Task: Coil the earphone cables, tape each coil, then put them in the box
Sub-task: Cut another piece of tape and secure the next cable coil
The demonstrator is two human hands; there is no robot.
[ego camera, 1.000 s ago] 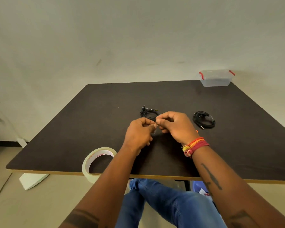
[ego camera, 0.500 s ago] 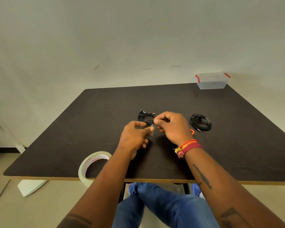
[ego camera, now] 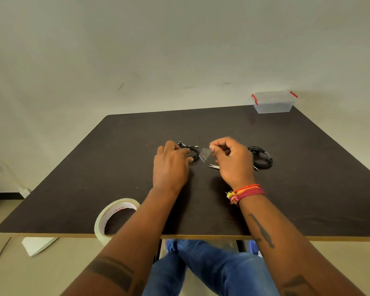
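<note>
A black coiled earphone cable [ego camera: 193, 152] lies mid-table. My left hand [ego camera: 171, 163] lies over its left side, fingers on top and thumb against its near edge, holding it. Just right of it, my right hand [ego camera: 233, 159] pinches a small piece of clear tape [ego camera: 204, 154] between thumb and forefinger, held slightly above the table. A second black coil [ego camera: 261, 157] rests on the table to the right of my right hand. The clear plastic box [ego camera: 272, 102] with red clips stands closed at the far right corner.
A roll of tape [ego camera: 115, 216] stands on edge at the near table edge, by my left forearm. Small scissors [ego camera: 213, 166] lie on the dark table [ego camera: 115, 167] under my right hand. My knees are below the table edge.
My hands, which were pinched together, have separated. The left hand has gone onto the left coil; the right hand has pulled away to the right with the piece of tape.
</note>
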